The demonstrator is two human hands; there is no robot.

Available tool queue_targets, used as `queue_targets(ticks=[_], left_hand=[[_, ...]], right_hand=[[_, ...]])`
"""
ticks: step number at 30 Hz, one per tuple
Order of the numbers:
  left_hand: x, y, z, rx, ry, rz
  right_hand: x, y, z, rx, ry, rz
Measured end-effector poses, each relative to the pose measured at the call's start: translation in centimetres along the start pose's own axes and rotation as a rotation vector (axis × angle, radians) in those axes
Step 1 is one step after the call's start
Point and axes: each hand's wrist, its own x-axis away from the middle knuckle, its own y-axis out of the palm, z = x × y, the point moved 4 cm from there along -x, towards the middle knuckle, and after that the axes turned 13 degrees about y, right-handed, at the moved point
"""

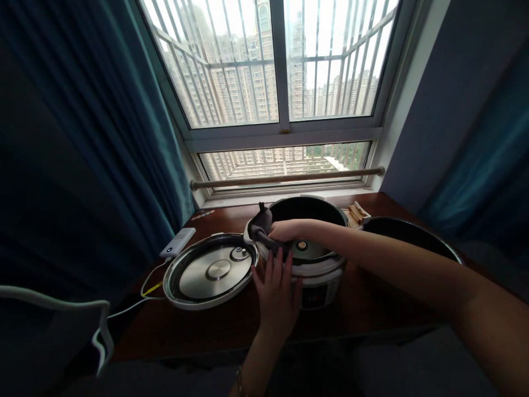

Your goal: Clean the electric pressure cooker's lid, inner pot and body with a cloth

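An electric pressure cooker (318,268) stands on the dark wooden table, its top off and the heating plate (314,249) with a round centre button showing inside. My right hand (283,229) reaches across to the cooker's left rim, its fingers closed on a grey cloth (261,225) that lies over the rim. My left hand (276,284) rests against the cooker's outer left front with its fingers spread, the tips close under the cloth. Left of the cooker, the round lid (201,275) lies with its metal inner side up.
A dark inner pot (407,234) stands at the right, partly behind my right forearm. Near it is a small box with wooden pieces (357,215). A white power bank (178,242) with a cable (144,284) lies left of the lid. Behind the table (165,336) is a barred window.
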Motion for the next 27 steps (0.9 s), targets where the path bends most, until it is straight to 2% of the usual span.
queue_targets(ticks=[4, 5, 7, 11, 13, 17, 22, 27], left_hand=[[0.5, 0.3, -0.2, -0.001, 0.03, 0.16], [0.4, 0.2, -0.2, 0.005, 0.031, 0.177], [0.1, -0.2, -0.3, 0.008, 0.029, 0.135], [-0.5, -0.7, -0.3, -0.015, 0.004, -0.023], [-0.6, -1.0, -0.3, -0.021, 0.003, -0.033], [-0.5, -0.8, -0.4, -0.021, 0.003, -0.023], [-0.3, -0.1, -0.5, 0.021, -0.02, 0.013], [-0.2, 0.3, -0.5, 0.057, -0.042, 0.035]], right_hand=[[3.5, -0.5, 3.7, 0.166, 0.037, -0.109], [4.4, -0.8, 4.5, 0.224, 0.041, -0.106], [6.2, -1.4, 5.8, 0.359, 0.033, -0.03], [9.9, -2.1, 7.5, 0.636, -0.061, 0.35], [11.5, -1.8, 8.1, 0.705, -0.158, 0.527], [13.1, -0.5, 9.7, 0.689, -0.321, 0.803], [13.4, 2.5, 11.5, 0.497, -0.362, 1.209], [13.1, 6.3, 13.1, 0.073, -0.293, 1.397]])
